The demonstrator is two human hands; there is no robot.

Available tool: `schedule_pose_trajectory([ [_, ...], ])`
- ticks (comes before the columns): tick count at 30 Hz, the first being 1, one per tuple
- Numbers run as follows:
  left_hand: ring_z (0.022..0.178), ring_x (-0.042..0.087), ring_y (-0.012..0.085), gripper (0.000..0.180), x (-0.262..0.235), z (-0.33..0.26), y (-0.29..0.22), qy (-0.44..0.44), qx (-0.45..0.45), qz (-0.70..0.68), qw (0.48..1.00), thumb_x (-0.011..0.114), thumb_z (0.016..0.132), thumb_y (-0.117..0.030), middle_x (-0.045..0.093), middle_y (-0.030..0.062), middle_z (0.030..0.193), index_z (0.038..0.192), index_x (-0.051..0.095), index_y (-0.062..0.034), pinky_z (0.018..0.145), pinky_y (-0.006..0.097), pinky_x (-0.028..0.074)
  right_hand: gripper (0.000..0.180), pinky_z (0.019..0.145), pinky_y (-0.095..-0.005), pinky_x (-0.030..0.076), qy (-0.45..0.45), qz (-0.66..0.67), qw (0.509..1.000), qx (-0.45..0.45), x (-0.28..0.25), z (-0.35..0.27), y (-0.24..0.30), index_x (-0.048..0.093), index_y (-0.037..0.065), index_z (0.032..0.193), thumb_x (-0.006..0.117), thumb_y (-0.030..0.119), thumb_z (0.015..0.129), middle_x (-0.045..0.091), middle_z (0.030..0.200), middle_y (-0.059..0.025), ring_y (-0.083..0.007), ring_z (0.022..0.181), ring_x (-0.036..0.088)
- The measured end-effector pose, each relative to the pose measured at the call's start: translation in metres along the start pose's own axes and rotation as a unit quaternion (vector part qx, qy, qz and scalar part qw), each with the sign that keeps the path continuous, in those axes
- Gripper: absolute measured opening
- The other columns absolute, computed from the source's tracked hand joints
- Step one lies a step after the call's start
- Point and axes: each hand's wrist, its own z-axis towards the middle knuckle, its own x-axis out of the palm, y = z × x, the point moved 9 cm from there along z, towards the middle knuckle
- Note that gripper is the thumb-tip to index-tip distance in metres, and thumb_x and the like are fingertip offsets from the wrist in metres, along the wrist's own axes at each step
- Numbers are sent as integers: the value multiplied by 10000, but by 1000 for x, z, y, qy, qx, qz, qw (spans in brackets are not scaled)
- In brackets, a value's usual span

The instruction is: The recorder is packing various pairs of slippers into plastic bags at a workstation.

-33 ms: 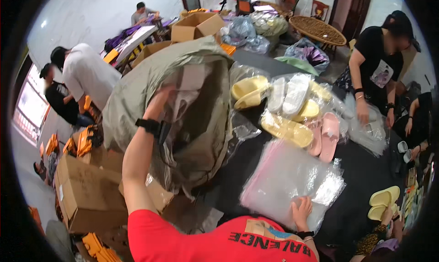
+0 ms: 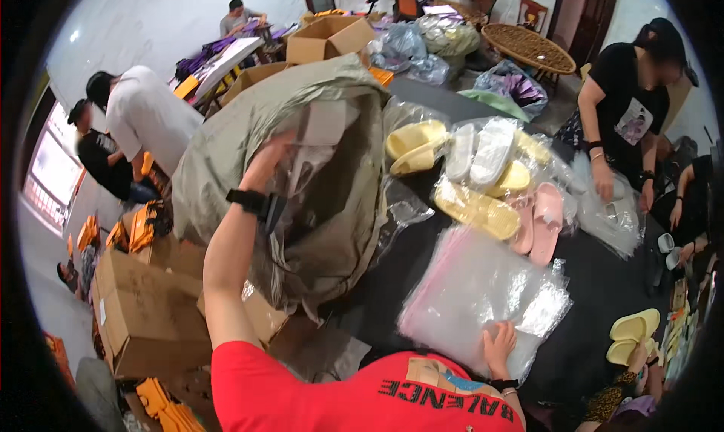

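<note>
A large grey-green woven sack point(image 2: 219, 176) stands gaping at my left. My left hand point(image 2: 273, 159) reaches into its mouth, next to clear, whitish plastic point(image 2: 320, 127); the fingers are blurred and partly hidden, so their grip does not show. On the dark table lies a stack of clear plastic bags point(image 2: 460, 304) with a pinkish edge. My right hand point(image 2: 499, 346) rests on the stack's near part, fingers apart. Beyond the stack lie bagged slippers: a yellow pair point(image 2: 416, 147), a white pair point(image 2: 492, 154) and a pink pair point(image 2: 544, 225).
A co-worker in black point(image 2: 630, 93) handles clear bags point(image 2: 611, 209) across the table. Another person's hand holds yellow slippers point(image 2: 635, 330) at the right. Cardboard boxes point(image 2: 147, 319) stand left of the sack. A round basket tray point(image 2: 528, 49) is at the back.
The whole view has shifted very slightly. My left hand stays in the sack's mouth and my right hand stays on the bag stack.
</note>
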Motion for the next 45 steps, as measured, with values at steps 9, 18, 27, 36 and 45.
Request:
schedule_pose_trajectory([
  [9, 802, 595, 199, 402, -6, -48, -22, 20, 27, -172, 984, 618, 825, -252, 618, 107, 940, 1091, 541, 39, 675, 283, 462, 477, 1035, -484, 183, 9, 30, 999, -23, 1, -2, 3, 481, 91, 1170, 643, 264, 756, 336, 1343, -172, -346, 1270, 261],
  [18, 1005, 569, 268, 376, 120, -151, -60, 202, 23, -490, 848, 460, 903, -182, 553, 152, 1144, 1197, 448, 52, 889, 385, 465, 523, 971, -400, 347, 277, 343, 894, -74, -25, 2, 108, 459, 60, 1242, 640, 249, 790, 443, 1282, -135, -279, 1196, 413],
  [27, 963, 567, 199, 393, 299, -274, 43, 389, -182, -405, 807, 515, 875, -192, 572, 76, 1101, 1200, 461, 22, 882, 362, 429, 591, 828, -350, 475, 248, 757, 596, 103, -38, 0, 123, 258, 62, 1353, 553, 190, 857, 483, 1189, -91, -201, 1054, 521],
  [36, 834, 576, 106, 285, 324, -302, 82, 647, -88, 26, 757, 526, 879, -182, 629, 55, 882, 1086, 576, 9, 718, 243, 464, 672, 666, -367, 480, 39, 694, 654, 297, -3, -44, -50, 219, 82, 1339, 624, 196, 814, 495, 1102, -102, -211, 891, 540],
  [45, 1030, 520, 322, 486, 454, -268, -5, 388, 496, 292, 719, 610, 780, -373, 606, 165, 1022, 1137, 550, -50, 918, 444, 334, 680, 713, -374, 471, 106, 680, 666, 286, -8, -51, -20, 201, 116, 1357, 622, 155, 824, 484, 1127, -104, -218, 915, 541],
])
